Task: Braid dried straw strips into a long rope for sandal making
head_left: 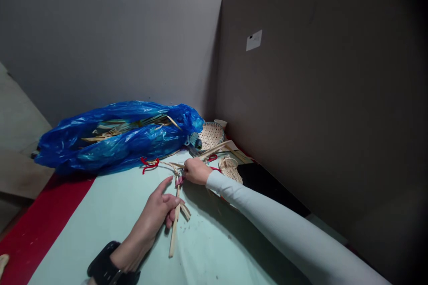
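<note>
My left hand [156, 213] lies on the pale green cloth of the desk [110, 213], thumb and fingers closed around a long flat reed strip [173, 237]. The strip runs from my palm back toward me and rests on the cloth. A black wristband [104, 269] sits on that wrist.

My right hand [195, 171] is stretched further out, its arm in a white sleeve [267, 220], well apart from the left. Its fingers are curled in against a tangle of thin strips [174, 166] that lies on the cloth just ahead of the reed strip's far end. I cannot tell whether they actually pinch the tangle, because the knuckles hide it.

A red cord [149, 164] lies just left of the tangle. Behind it a blue plastic bag [117, 140] lies on its side with more pale strips showing through it. A round woven piece [211, 135] leans in the corner by the grey partition [317, 98], and a smaller woven bundle [230, 168] sits just beyond my right wrist. A red cloth [43, 227] shows along the desk's left edge.
</note>
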Available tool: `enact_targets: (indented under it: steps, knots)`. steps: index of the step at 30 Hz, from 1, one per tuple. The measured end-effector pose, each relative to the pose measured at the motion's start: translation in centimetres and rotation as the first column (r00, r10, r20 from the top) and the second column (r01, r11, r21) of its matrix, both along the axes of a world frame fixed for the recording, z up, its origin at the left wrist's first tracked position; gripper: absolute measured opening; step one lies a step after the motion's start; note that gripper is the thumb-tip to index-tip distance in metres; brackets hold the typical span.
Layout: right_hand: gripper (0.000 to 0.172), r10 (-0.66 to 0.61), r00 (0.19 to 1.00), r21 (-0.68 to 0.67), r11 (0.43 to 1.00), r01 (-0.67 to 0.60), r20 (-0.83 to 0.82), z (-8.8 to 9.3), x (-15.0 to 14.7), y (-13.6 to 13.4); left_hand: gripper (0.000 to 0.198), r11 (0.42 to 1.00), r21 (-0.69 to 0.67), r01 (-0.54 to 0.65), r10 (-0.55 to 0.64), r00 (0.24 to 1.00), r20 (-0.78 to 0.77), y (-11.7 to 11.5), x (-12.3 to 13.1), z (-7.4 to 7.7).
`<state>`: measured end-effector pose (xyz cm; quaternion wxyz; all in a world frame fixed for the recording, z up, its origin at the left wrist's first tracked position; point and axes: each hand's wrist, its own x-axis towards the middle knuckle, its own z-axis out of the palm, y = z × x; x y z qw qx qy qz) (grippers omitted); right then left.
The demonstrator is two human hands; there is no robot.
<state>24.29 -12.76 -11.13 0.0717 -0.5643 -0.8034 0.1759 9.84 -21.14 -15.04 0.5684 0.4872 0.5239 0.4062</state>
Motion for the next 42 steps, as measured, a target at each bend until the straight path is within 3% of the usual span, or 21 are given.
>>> enact_targets:
  steps: [5, 12, 16, 19, 23, 27, 30, 33, 38, 42]
  knots:
    - [0.022, 0.086, 0.989, 0.045, 0.996, -0.081, -0.120, 1.8, 2.3, -3.1, 0.039, 0.996, -0.092, 0.010, -0.007, 0.999, 0.042, -0.4, 0.0, -0.3]
    - [0.020, 0.084, 0.935, -0.172, 0.974, -0.151, -0.344, -1.2, 2.7, -6.9, 0.021, 0.994, -0.107, 0.009, -0.010, 1.000, -0.015, -0.7, 0.8, 0.2]
    - [0.014, 0.061, 0.918, -0.212, 0.965, -0.155, -0.391, -1.4, 3.1, -6.8, 0.021, 0.997, -0.073, -0.023, 0.014, 0.991, -0.133, -0.8, 1.2, 0.9]
    - [0.012, 0.042, 0.907, -0.224, 0.963, -0.148, -0.419, -1.0, 3.6, -6.6, 0.024, 0.992, -0.122, -0.044, 0.029, 0.992, -0.123, -0.8, 1.3, 1.4]
    - [0.009, 0.066, 0.912, -0.151, 0.979, -0.137, -0.405, -1.1, 3.7, -6.9, 0.029, 0.978, -0.207, -0.021, 0.012, 0.999, -0.045, -0.7, 1.4, 1.7]
    - [0.023, 0.095, 0.910, -0.031, 0.993, -0.117, -0.404, -1.5, 3.3, -7.2, 0.030, 0.982, -0.187, -0.024, 0.018, 0.999, -0.037, -0.5, 1.6, 1.6]
    - [0.020, 0.100, 0.908, -0.015, 0.993, -0.116, -0.408, -1.6, 3.0, -7.2, 0.032, 0.977, -0.205, -0.049, 0.041, 0.998, -0.043, -0.4, 1.5, 1.5]
    - [0.019, 0.073, 0.913, -0.049, 0.994, -0.101, -0.402, -1.5, 2.9, -7.2, 0.033, 0.970, -0.235, -0.064, 0.056, 0.998, -0.041, -0.4, 1.4, 1.5]
    - [0.022, 0.028, 0.882, -0.217, 0.965, -0.146, -0.471, -1.7, 3.3, -6.9, 0.028, 0.975, -0.223, -0.012, 0.014, 1.000, 0.007, -0.7, 1.5, 1.3]
    - [0.022, 0.028, 0.865, -0.253, 0.951, -0.177, -0.502, -1.9, 3.6, -6.6, 0.028, 0.980, -0.201, 0.014, -0.020, 0.999, -0.029, -0.4, 1.4, 1.0]
